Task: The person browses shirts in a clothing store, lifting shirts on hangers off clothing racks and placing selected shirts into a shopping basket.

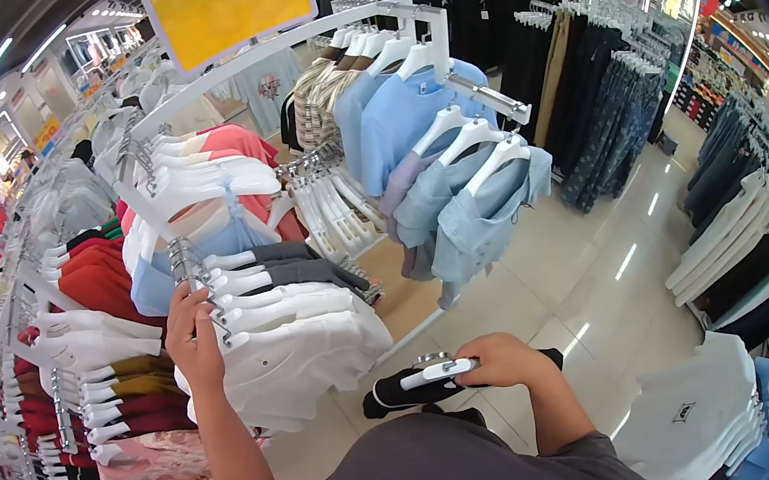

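Note:
My left hand [193,335] is closed at the hanger hooks on the rack's front bar, above a row of white shirts [306,347] on white hangers. Behind those hang dark grey garments [306,268]. My right hand [500,361] is low in front of my body, its fingers wrapped round a white hanger [436,373] with a metal hook. No garment shows clearly on that hanger. Right of the white shirts, light blue tops [488,217] hang from a side arm of the rack.
A yellow sign [230,13] stands above the white rack frame [263,57]. Red and maroon garments [103,277] hang at the left. Dark trousers [580,98] hang at the back right. Folded-looking white shirts [694,413] hang at the lower right. Tiled floor [591,261] lies between racks.

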Demonstrator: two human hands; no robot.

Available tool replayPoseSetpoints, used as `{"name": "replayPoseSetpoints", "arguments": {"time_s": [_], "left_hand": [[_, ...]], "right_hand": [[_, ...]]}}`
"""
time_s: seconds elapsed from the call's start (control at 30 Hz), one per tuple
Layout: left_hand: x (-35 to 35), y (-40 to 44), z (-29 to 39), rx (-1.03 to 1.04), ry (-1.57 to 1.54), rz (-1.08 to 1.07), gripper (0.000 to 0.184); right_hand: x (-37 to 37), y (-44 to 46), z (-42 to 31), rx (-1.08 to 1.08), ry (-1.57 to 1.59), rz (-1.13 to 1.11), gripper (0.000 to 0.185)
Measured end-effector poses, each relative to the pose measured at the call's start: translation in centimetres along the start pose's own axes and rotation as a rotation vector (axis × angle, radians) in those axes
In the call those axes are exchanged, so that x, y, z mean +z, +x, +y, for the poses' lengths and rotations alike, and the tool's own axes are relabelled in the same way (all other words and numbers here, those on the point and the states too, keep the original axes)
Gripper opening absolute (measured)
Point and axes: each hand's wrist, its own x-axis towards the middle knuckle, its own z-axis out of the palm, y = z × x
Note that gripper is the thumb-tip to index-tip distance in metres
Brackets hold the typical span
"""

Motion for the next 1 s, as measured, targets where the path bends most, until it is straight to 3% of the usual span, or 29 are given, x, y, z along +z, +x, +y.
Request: {"name": "replayPoseSetpoints", "arguments": {"time_s": [0.6, 1.0], "left_hand": [[0.5, -0.4, -0.8, -0.128, -0.056, 0.055, 0.020], [0.5, -0.3, -0.9, -0.019, -0.009, 0.060, 0.023]], "right_hand": [[1.3, 1.7, 0.1, -0.073, -0.016, -0.182, 0.036], [3.6, 4.4, 1.5, -0.277, -0.109, -0.274, 0.035]]}}
